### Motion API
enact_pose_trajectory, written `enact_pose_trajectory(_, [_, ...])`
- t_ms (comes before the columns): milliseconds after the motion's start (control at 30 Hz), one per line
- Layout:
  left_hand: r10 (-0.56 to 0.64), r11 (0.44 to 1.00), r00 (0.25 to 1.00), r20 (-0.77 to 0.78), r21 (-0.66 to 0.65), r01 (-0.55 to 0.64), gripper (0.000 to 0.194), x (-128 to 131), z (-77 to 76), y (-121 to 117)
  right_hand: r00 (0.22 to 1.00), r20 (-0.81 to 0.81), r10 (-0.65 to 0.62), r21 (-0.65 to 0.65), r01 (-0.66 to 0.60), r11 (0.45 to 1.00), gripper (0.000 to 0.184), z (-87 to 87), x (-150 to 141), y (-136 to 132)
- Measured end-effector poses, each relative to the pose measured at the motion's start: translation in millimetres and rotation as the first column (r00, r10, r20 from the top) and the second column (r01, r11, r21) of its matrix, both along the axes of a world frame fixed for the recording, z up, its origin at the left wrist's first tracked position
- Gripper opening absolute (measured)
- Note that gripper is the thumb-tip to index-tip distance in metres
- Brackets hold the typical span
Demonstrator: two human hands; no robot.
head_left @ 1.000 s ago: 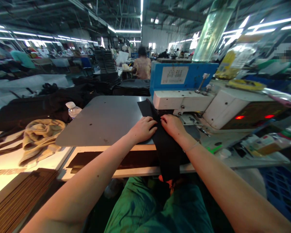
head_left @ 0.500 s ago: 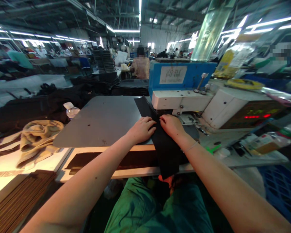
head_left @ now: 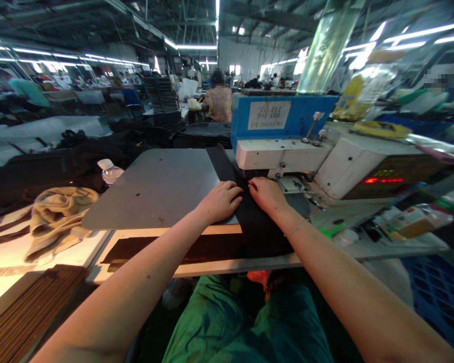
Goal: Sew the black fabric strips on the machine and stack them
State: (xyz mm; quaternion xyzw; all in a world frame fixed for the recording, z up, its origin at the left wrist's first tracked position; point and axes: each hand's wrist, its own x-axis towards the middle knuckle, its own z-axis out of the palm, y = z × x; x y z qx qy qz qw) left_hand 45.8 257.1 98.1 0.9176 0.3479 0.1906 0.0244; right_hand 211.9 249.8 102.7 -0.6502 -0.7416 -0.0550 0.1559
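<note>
A long black fabric strip point(head_left: 260, 222) lies at the right edge of the grey metal plate point(head_left: 166, 191), beside the head of a blue and white sewing machine point(head_left: 280, 154). On the strip's left edge sits my left hand point(head_left: 222, 200), fingers curled down and closed on it. My right hand point(head_left: 267, 195) pinches the strip's right edge close to the machine head, with the fingertips partly hidden. The strip's far end reaches past the plate's back, while its near end rests at the table's front edge. The needle area is hidden from view.
Dark flat strips point(head_left: 208, 247) lie along the front ledge. To the left are a crumpled tan cloth point(head_left: 62, 217), a small clear bottle point(head_left: 110, 172) and stacked brown pieces point(head_left: 34, 307). A control box point(head_left: 386, 176) with red digits stands right. People sit farther back.
The black strip has slid away from me: its near end no longer hangs below the table edge, and its far end reaches farther back. Both hands stay nearly still. The red display changed.
</note>
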Motion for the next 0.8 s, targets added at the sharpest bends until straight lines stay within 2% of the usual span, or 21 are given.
enact_pose_trajectory(800, [-0.024,1.0,1.0,-0.01,0.021,0.024,0.032,0.0,0.2,0.1,1.0,0.001,-0.003,0.014,0.003,1.0,0.024,0.1,-0.4,-0.4])
